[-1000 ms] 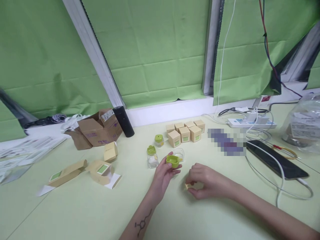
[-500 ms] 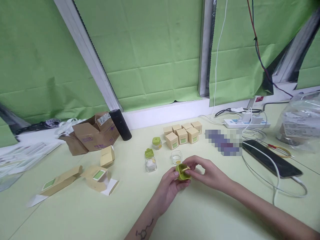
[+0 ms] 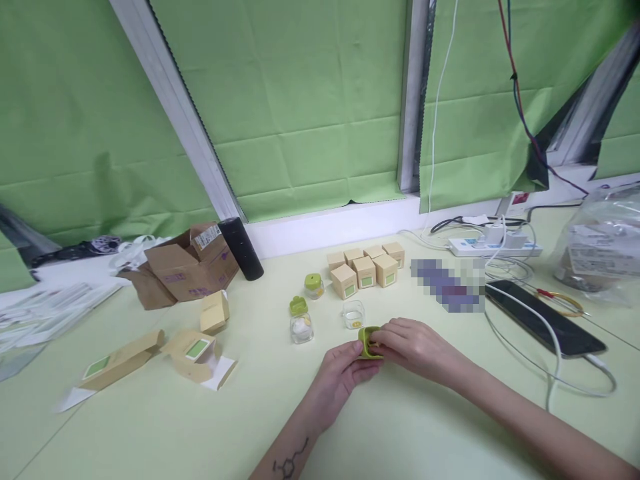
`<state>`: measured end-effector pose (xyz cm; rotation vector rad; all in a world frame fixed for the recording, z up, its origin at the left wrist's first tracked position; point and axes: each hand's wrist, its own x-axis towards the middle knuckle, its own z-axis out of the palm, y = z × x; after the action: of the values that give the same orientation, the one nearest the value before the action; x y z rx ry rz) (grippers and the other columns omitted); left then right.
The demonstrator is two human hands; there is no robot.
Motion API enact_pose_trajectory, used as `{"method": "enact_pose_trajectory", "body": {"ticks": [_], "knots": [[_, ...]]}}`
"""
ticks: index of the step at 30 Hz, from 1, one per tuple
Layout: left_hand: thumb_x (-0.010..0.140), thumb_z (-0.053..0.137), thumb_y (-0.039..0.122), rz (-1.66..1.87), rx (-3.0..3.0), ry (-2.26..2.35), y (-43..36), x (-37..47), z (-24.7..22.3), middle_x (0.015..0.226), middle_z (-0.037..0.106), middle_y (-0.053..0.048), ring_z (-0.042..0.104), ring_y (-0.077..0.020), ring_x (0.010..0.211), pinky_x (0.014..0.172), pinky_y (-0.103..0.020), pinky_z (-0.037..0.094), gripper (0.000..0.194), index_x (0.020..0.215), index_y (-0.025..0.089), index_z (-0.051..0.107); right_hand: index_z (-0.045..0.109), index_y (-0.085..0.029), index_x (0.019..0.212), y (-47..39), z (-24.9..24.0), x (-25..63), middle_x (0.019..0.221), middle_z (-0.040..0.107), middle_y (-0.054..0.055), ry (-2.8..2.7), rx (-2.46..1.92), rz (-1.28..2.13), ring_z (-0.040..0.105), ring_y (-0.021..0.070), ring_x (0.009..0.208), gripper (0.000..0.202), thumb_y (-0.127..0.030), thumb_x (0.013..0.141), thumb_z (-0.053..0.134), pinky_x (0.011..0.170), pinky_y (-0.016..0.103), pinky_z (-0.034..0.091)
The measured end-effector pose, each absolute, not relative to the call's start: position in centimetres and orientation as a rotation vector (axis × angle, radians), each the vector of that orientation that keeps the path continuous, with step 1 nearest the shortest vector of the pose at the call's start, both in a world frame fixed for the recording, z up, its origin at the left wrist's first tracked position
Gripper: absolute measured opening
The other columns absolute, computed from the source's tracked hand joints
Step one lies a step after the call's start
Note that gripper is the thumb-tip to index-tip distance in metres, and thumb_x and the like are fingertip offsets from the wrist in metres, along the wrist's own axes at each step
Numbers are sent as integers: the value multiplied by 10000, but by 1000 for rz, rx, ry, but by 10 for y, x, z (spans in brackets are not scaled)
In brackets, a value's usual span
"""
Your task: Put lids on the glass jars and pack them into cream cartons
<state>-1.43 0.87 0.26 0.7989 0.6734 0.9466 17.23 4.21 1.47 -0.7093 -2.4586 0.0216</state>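
Note:
My left hand (image 3: 345,370) grips a hollow green lid (image 3: 365,341), its open side turned to the right, thumb on the near rim. My right hand (image 3: 413,347) has its fingertips bunched inside that lid; what they pinch is hidden. Just beyond the lid stands an uncovered clear jar (image 3: 354,315) with a small yellow mark. To the left is another clear jar (image 3: 302,329) with something white in it, and a green lid (image 3: 299,305) lies behind it. A closed jar with a green lid (image 3: 314,285) stands farther back.
Several small tan boxes (image 3: 365,273) stand in a cluster at the back. Opened tan cartons (image 3: 197,353), a brown cardboard box (image 3: 193,267) and a black cylinder (image 3: 241,250) are on the left. On the right are a phone (image 3: 543,317), cables, a power strip (image 3: 493,247) and a plastic bag (image 3: 600,247).
My right fingers have gone deeper into the green lid, hiding the small tan stick that showed between them. The lid has turned slightly in my left hand.

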Motion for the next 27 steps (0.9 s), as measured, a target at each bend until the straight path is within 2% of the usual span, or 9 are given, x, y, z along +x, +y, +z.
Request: {"method": "enact_pose_trajectory", "body": {"ticks": [4, 11, 15, 21, 24, 27], "knots": [[810, 612, 313, 939, 797, 688, 8, -14, 3, 947, 680, -103, 628, -160, 853, 848, -291, 440, 256, 954, 110, 669, 562, -194, 925, 42, 14, 169, 773, 638, 60, -2387, -669, 151, 571, 164, 686, 181, -253, 943, 392, 604, 278, 439], [822, 583, 310, 966, 755, 681, 9, -14, -1, 966, 682, -111, 636, -182, 867, 868, -329, 446, 243, 935, 110, 663, 568, -187, 896, 41, 16, 167, 756, 624, 55, -2447, -697, 187, 543, 165, 682, 212, -184, 940, 360, 618, 281, 435], [787, 634, 266, 938, 768, 763, 11, -17, 0, 981, 678, -111, 639, -184, 882, 847, -303, 453, 238, 967, 111, 656, 569, -194, 898, 41, 16, 167, 783, 627, 53, -2336, -736, 330, 550, 159, 716, 180, -219, 933, 395, 622, 263, 444], [741, 674, 289, 917, 896, 809, 11, -20, 6, 760, 631, -53, 557, -121, 696, 691, -238, 443, 186, 794, 111, 682, 591, -205, 923, 36, 25, 168, 814, 635, 49, -2356, -745, 487, 570, 155, 752, 167, -209, 919, 424, 649, 254, 456], [739, 659, 293, 855, 958, 789, 11, -18, 7, 730, 599, -44, 488, -109, 655, 615, -218, 407, 185, 767, 113, 689, 598, -216, 981, 31, 36, 171, 828, 641, 42, -2426, -687, 557, 580, 156, 784, 181, -200, 917, 429, 690, 259, 463], [729, 649, 284, 830, 972, 754, 11, -17, 8, 732, 596, -52, 480, -123, 678, 605, -228, 399, 175, 744, 113, 682, 581, -233, 1089, 26, 46, 175, 871, 646, 37, -2467, -654, 635, 588, 153, 813, 235, -181, 906, 443, 723, 265, 468]]}}
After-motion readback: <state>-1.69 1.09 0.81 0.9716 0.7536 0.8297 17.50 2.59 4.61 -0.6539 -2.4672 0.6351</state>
